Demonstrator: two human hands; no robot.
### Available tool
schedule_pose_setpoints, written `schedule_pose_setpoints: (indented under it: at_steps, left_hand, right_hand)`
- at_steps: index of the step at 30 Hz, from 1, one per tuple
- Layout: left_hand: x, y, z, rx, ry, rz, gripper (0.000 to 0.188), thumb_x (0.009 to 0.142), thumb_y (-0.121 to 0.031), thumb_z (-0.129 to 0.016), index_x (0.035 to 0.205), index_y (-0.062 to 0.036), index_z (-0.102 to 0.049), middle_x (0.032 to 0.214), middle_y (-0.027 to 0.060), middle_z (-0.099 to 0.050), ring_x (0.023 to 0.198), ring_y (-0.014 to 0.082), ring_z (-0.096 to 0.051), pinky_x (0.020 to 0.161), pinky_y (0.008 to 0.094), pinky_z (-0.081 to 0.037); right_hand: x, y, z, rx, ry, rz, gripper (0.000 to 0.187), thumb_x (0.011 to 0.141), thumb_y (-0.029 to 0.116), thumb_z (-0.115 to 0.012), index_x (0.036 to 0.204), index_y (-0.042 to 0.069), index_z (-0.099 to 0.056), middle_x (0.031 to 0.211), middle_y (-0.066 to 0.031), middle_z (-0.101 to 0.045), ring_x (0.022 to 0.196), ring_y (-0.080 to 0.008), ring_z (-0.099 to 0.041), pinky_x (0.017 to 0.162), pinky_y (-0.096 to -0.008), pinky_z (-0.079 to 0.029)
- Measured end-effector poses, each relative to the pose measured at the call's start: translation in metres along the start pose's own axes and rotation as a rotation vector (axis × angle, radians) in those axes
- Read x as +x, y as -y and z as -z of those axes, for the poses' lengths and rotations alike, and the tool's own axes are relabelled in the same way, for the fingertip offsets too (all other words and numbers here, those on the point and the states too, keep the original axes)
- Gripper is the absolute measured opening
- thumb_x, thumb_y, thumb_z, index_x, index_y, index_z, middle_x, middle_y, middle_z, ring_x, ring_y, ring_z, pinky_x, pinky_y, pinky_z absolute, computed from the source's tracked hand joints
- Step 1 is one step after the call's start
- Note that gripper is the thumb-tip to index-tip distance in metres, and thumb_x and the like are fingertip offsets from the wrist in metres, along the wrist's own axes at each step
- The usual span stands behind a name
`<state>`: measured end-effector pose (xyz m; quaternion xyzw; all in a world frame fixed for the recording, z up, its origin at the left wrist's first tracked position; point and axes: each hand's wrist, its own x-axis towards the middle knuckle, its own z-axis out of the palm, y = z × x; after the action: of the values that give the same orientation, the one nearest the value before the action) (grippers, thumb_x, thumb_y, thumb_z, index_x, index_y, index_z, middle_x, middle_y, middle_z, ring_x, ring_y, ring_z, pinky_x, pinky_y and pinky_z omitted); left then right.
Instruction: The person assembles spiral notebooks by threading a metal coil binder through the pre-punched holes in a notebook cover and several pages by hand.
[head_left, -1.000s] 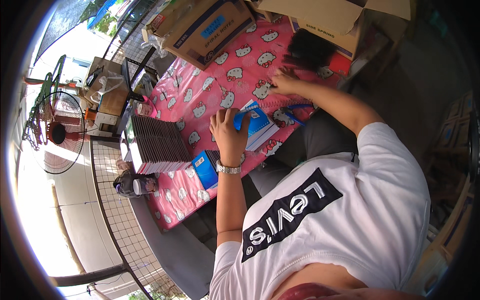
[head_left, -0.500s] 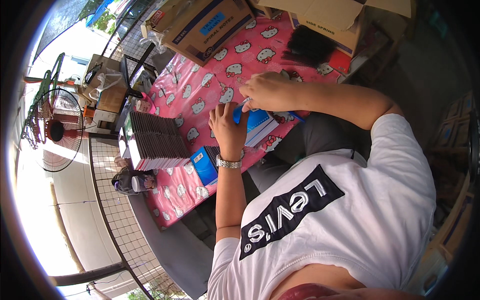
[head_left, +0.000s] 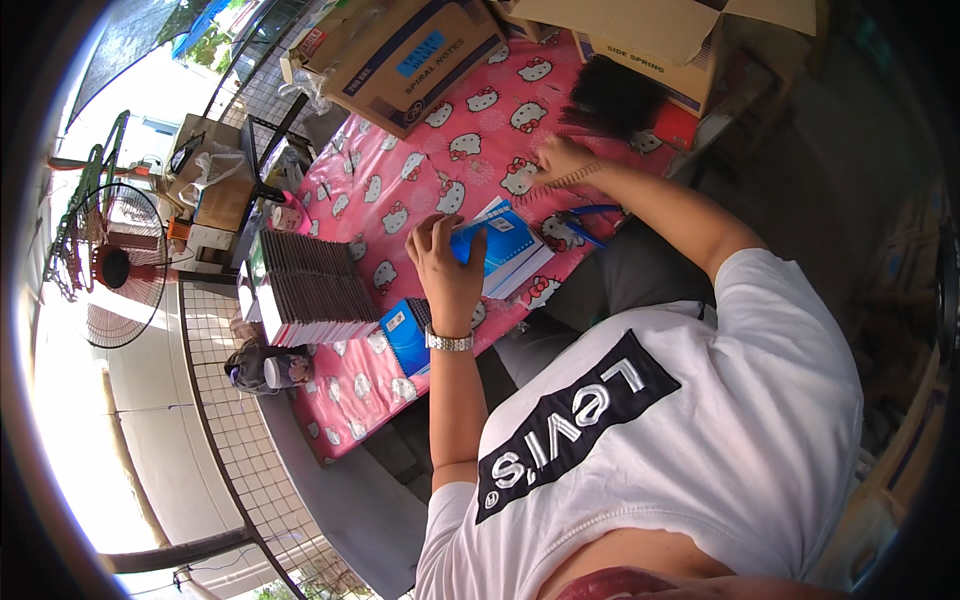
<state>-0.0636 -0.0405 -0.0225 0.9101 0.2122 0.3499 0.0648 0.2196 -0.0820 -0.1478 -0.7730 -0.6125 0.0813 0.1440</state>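
My left hand [head_left: 446, 270], with a metal watch at its wrist, grips the left end of a blue-covered notebook [head_left: 500, 238]. Its thumb presses the cover and its fingers curl over the far side. The notebook lies on a stack of white-paged books near the table edge. To the right, my right hand [head_left: 566, 160] is closed on a thin dark spiral binding coil [head_left: 572, 178], which stretches across the wrist and out to the left. Blue-handled pliers [head_left: 590, 211] lie by the stack, below my right forearm.
A tall pile of dark spiral-bound notebooks [head_left: 312, 285] stands left, beside another blue notebook [head_left: 405, 335]. Black coils [head_left: 612, 98] are heaped at the back right, before an open carton [head_left: 645, 65]. Another carton [head_left: 415, 70] stands at the back. A pink patterned cover [head_left: 395, 215] spreads over the table.
My right hand has left the notebook and moved right and slightly back. The coil now shows in it. My left hand has shifted slightly left and nearer, still on the notebook.
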Motion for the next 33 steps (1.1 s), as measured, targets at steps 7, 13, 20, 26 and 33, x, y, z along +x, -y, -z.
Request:
schedule_pose_setpoints:
  at_steps: [7,13,20,26,33]
  left_hand:
    - [-0.021,0.02,-0.001,-0.13,-0.004,0.24,0.032,0.081,-0.021,-0.079,0.103,-0.0041,-0.064,0.104,0.0118,-0.058,0.086,0.0247,-0.06,0.067,0.0347,-0.049]
    - [-0.006,0.016,0.002,-0.161,0.06,0.26,0.032,0.08,-0.021,-0.08,0.1,-0.0022,-0.064,0.096,0.0109,-0.058,0.073,0.0216,-0.06,0.063,0.0327,-0.048]
    - [0.0,0.02,0.011,-0.254,0.15,0.298,0.03,0.078,-0.016,-0.08,0.098,-0.0017,-0.063,0.094,0.0132,-0.059,0.077,0.0253,-0.06,0.062,0.0326,-0.05]
    - [0.005,0.023,0.013,-0.315,0.161,0.264,0.028,0.079,-0.014,-0.08,0.099,-0.0021,-0.064,0.096,0.0115,-0.062,0.076,0.0237,-0.062,0.062,0.0318,-0.051]
    - [0.004,0.029,0.013,-0.35,0.165,0.27,0.029,0.078,-0.013,-0.08,0.099,-0.0022,-0.063,0.095,0.0111,-0.063,0.075,0.0229,-0.062,0.062,0.0306,-0.051]
  right_hand:
    - [0.001,0.033,0.075,1.426,0.34,0.181,0.053,0.082,0.034,-0.067,0.127,0.008,-0.062,0.118,-0.0073,-0.06,0.103,-0.0191,-0.057,0.089,-0.038,-0.046]
    - [-0.009,0.06,0.13,1.195,0.645,0.336,0.049,0.081,0.018,-0.061,0.127,0.002,-0.062,0.149,-0.0148,-0.041,0.132,-0.0211,-0.045,0.108,-0.0357,-0.036]
    - [-0.002,0.081,0.135,0.922,0.648,0.426,0.046,0.077,0.017,-0.063,0.121,0.003,-0.066,0.153,-0.014,-0.04,0.128,-0.0275,-0.051,0.109,-0.037,-0.039]
    - [0.013,0.087,0.129,0.67,0.546,0.396,0.046,0.076,0.013,-0.065,0.121,0.002,-0.066,0.15,-0.0137,-0.042,0.135,-0.026,-0.045,0.11,-0.0362,-0.037]
    - [0.009,0.096,0.121,1.408,0.669,0.459,0.043,0.077,0.013,-0.066,0.119,0.002,-0.064,0.148,-0.0139,-0.045,0.129,-0.0236,-0.049,0.107,-0.0352,-0.04]
